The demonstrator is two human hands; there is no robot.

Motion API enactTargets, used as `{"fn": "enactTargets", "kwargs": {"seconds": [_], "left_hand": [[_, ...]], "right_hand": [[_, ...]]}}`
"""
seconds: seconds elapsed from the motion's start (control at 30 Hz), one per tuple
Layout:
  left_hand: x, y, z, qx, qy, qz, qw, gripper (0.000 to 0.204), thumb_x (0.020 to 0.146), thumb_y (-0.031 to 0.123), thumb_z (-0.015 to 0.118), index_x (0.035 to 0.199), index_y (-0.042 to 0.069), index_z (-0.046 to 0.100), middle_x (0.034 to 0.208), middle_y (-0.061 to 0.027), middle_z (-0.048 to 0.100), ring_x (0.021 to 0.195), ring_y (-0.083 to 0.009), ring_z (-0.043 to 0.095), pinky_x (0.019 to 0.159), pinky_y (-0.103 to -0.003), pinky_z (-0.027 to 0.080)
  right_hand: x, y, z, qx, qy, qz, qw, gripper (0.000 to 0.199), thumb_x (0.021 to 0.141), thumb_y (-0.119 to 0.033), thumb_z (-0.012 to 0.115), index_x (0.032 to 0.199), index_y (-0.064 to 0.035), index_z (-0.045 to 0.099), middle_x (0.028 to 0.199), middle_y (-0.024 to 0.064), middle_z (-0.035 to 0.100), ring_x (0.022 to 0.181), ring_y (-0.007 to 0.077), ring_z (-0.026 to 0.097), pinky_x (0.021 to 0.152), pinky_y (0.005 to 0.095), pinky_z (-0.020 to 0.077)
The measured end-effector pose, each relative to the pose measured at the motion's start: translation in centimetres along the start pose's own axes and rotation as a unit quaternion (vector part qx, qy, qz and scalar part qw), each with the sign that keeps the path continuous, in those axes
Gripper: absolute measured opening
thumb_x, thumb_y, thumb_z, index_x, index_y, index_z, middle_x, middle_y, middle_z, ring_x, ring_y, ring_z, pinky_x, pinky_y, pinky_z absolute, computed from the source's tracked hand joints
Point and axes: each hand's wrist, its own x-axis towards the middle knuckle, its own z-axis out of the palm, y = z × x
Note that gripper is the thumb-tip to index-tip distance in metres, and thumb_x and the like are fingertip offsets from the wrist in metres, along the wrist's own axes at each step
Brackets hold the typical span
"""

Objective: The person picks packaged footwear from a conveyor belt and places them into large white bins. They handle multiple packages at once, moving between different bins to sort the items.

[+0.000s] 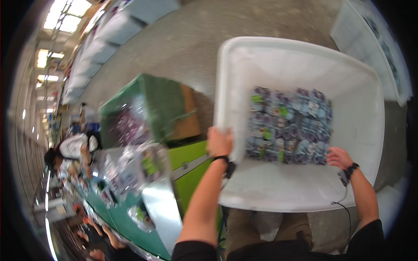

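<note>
A large white plastic bin [300,191] stands in front of me. My left hand [219,142] is closed around its left rim. On the bin's floor lie several tight rows of grey-blue and purple packaged items [289,126], some with bright green labels; they look like wrapped footwear, but blur hides the exact kind. Inside the bin, my right hand [339,158] is at the near right corner of these rows. Its fingers are loosely bent with nothing visible in them, and its fingertips are close to the end packages; contact is unclear.
To the left is a green-topped workbench [117,217] with a metal edge, holding clear-bagged goods [148,163]. Behind it stands a green-covered carton [152,104] of wrapped items. Another white bin [370,48] is at the far right. Co-workers [74,148] are along the bench.
</note>
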Motion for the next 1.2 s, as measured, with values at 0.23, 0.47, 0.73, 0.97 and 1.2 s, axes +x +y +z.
{"fn": "enactTargets", "kwargs": {"seconds": [0.23, 0.47, 0.73, 0.97, 1.2], "left_hand": [[-5.6, -1.8, 0.0, -0.264, -0.018, 0.202, 0.943, 0.058, 0.081, 0.031, 0.073, 0.125, 0.000, 0.053, 0.116, -0.0232, 0.058, 0.115, -0.0404, 0.051, 0.097, -0.046, 0.043], [-18.9, -23.1, -9.7, -0.339, 0.195, 0.104, 0.915, 0.034, 0.083, 0.018, 0.069, 0.113, 0.003, 0.062, 0.112, -0.0164, 0.064, 0.106, -0.0354, 0.059, 0.093, -0.043, 0.046], [-17.6, -52.0, -6.0, -0.104, 0.131, -0.279, 0.946, 0.085, 0.075, 0.034, 0.078, 0.142, -0.003, 0.041, 0.135, -0.0273, 0.051, 0.127, -0.0400, 0.048, 0.109, -0.047, 0.036], [-16.2, -52.5, -2.6, -0.352, -0.073, -0.304, 0.883, 0.091, 0.065, 0.045, 0.087, 0.127, -0.012, 0.053, 0.113, -0.0227, 0.065, 0.092, -0.0261, 0.067, 0.076, -0.036, 0.054], [-20.9, -41.4, -4.4, -0.472, 0.226, -0.183, 0.832, 0.061, 0.068, 0.021, 0.086, 0.109, -0.007, 0.051, 0.105, -0.0154, 0.059, 0.092, -0.0234, 0.058, 0.080, -0.037, 0.049]], "right_hand": [[-12.4, 0.0, 1.0, 0.028, 0.032, -0.138, 0.990, 0.044, 0.098, -0.043, 0.049, 0.131, -0.0130, 0.054, 0.091, 0.0013, 0.068, 0.084, 0.0171, 0.066, 0.071, 0.0349, 0.0545], [-16.8, 9.2, 8.8, 0.051, 0.056, -0.027, 0.997, 0.042, 0.094, -0.038, 0.060, 0.124, -0.0076, 0.057, 0.090, 0.0065, 0.067, 0.080, 0.0208, 0.068, 0.067, 0.0372, 0.0565], [-12.3, 4.2, 15.3, -0.052, 0.008, -0.086, 0.995, 0.036, 0.096, -0.033, 0.059, 0.121, -0.0069, 0.057, 0.089, 0.0070, 0.066, 0.076, 0.0192, 0.068, 0.064, 0.0312, 0.0557], [-9.6, -0.1, 17.6, -0.103, 0.021, -0.131, 0.986, 0.034, 0.096, -0.031, 0.060, 0.120, -0.0070, 0.057, 0.088, 0.0052, 0.065, 0.077, 0.0182, 0.067, 0.066, 0.0324, 0.0556], [-9.2, 0.3, 18.2, -0.160, 0.005, -0.083, 0.984, 0.033, 0.096, -0.031, 0.060, 0.119, -0.0068, 0.057, 0.088, 0.0053, 0.065, 0.077, 0.0200, 0.067, 0.066, 0.0336, 0.0561]]}}
